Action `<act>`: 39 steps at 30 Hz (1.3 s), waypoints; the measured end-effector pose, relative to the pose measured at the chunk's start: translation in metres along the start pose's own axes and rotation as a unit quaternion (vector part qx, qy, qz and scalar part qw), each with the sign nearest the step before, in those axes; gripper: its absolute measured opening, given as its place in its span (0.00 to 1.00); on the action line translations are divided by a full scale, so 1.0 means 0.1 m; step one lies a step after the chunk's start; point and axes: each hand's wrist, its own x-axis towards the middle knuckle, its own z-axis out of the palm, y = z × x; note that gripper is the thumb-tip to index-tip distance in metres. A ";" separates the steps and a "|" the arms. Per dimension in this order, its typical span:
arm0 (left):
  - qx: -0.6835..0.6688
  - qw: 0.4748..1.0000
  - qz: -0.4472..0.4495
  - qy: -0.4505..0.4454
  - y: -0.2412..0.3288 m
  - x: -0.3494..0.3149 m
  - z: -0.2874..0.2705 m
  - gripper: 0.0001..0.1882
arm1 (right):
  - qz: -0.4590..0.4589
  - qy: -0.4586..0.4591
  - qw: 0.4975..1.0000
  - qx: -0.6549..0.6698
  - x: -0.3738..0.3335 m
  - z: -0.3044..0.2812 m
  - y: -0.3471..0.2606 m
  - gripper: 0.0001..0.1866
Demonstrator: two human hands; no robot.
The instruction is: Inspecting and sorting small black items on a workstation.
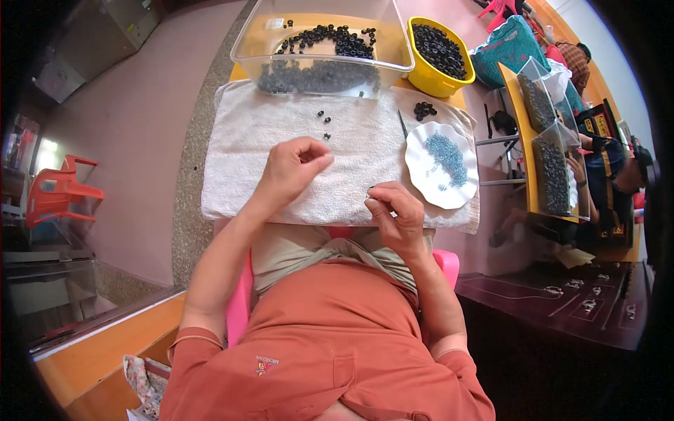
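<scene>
Everything is placed here in relation to the white towel (337,151) that is spread over the small table. At its near edge the right hand (394,214) is held with thumb and first fingers pinched together; something thin and dark seems to be gripped at the fingertips, but what it is cannot be told. A little further in, near the middle of the towel, the left hand (291,168) is raised slightly, its fingers curled and closed toward the thumb; whether a small piece is held between them cannot be seen. On the right part of the towel a white scalloped plate (421,184) is set, and a thin layer of tiny blue beads (448,158) is lying in it. Beyond the left hand, a few loose black rings (324,119) are scattered on the cloth, and a small heap of black rings (424,109) is gathered just past the plate. At the far edge a clear plastic bin (246,42) is standing, partly filled with such rings, and beside it a yellow bowl (430,83) is nearly full. It is judged that much material is still left unprocessed.
</scene>
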 end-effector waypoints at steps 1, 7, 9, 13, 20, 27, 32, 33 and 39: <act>0.047 0.999 0.020 0.014 -0.03 0.10 -0.02 0.07 | 0.031 -0.009 0.999 0.013 -0.02 -0.02 0.00 0.08; 0.196 0.973 0.075 0.095 -0.13 0.59 -0.17 0.09 | 0.056 -0.028 0.998 0.030 -0.01 -0.02 -0.02 0.07; 0.229 0.965 0.074 0.099 -0.23 0.70 -0.19 0.09 | 0.054 -0.029 0.998 0.028 -0.03 -0.02 -0.01 0.07; 0.286 0.950 0.099 0.071 -0.27 0.87 -0.21 0.11 | 0.082 -0.034 0.996 0.014 -0.05 -0.04 0.02 0.07; 0.341 0.930 0.140 -0.016 -0.21 0.92 -0.26 0.10 | 0.077 -0.039 0.996 0.032 -0.01 -0.05 0.02 0.07; 0.160 0.983 0.077 -0.046 0.42 0.91 -0.33 0.08 | 0.122 -0.041 0.991 0.022 -0.04 -0.08 0.08 0.08; 0.146 0.971 0.160 0.101 0.97 1.37 -0.58 0.11 | 0.108 -0.045 0.993 0.008 -0.02 -0.09 0.12 0.08; 0.148 0.970 0.163 0.101 0.98 1.52 -0.63 0.11 | 0.109 -0.047 0.993 0.007 -0.03 -0.10 0.12 0.07; 0.362 0.918 0.080 -0.140 0.43 2.43 -0.86 0.32 | 0.106 -0.052 0.992 0.045 -0.03 -0.03 0.14 0.06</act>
